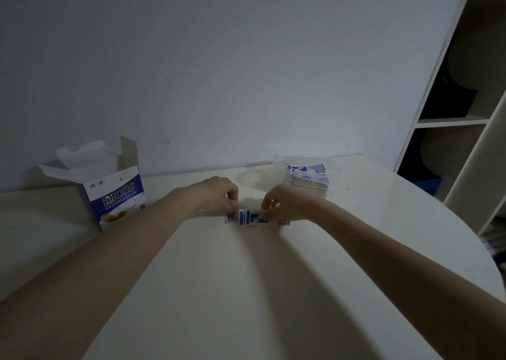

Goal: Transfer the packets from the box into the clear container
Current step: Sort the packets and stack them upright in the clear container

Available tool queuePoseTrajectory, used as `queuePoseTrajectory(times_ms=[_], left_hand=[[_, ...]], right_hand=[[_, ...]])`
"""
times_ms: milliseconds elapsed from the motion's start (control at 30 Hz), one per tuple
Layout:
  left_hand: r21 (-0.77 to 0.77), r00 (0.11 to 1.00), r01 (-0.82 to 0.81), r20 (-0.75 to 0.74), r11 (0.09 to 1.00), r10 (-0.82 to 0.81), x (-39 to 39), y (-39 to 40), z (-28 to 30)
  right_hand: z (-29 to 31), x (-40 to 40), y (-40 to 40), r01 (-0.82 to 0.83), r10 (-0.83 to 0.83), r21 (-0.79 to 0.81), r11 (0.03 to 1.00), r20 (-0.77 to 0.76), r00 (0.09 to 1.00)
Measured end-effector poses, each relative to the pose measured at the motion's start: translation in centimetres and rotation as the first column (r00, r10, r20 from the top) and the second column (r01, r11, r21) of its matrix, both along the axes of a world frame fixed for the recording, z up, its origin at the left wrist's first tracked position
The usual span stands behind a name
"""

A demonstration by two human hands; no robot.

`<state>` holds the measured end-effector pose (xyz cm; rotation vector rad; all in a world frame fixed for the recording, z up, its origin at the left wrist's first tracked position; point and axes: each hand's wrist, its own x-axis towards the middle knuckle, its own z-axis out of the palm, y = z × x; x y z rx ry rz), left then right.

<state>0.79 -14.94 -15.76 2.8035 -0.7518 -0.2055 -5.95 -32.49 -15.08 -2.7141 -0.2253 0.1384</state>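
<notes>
A big white table with a round edge stands against the wall. On its left side stands an open blue and white box, and far back on the right sits a clear container with packets stacked inside. In the middle lie a few blue and white packets

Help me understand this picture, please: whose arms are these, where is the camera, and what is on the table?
No machine here: a person wears one camera on the head, looking down at their own arms. The left hand and right hand together pinch a small bunch of blue-and-white packets low over the white table. On the left stands the opened box they came from. On the right sits the clear container, already holding a stack of packets. A shelf unit stands at far right.
</notes>
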Motion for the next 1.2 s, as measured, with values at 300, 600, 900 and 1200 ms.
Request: queuePoseTrajectory(times_ms=[300, 600, 900, 1200], left_hand=[[-0.069, 0.995, 0.011, 0.104, 0.998, -0.004, -0.2, 2.1, -0.3], [-0.233, 0.982, 0.015, 0.185, 0.972, 0.029, -1.1, 2.3, 0.5], [-0.299, 0.953, 0.020, 0.294, 0.954, 0.072, -3.4, -0.8, 1.3], [-0.227, 0.994, -0.033, 0.096, 0.973, 0.056, -2.7, -0.8, 0.9]], right_hand=[[0.3, -0.2, -0.9, 0.025, -0.030, 0.098, 0.995, 0.053, 0.998], [1.7, -0.8, -1.6, 0.146, -0.126, 0.595, 0.790, -0.075, 0.989], [2.0, -0.8, 1.4, 0.398, 0.041, 0.887, 0.236, -0.418, 0.907], [2.6, 0.0, -0.1, 0.122, -0.217, 0.272, 0.955, 0.356, 0.909]])
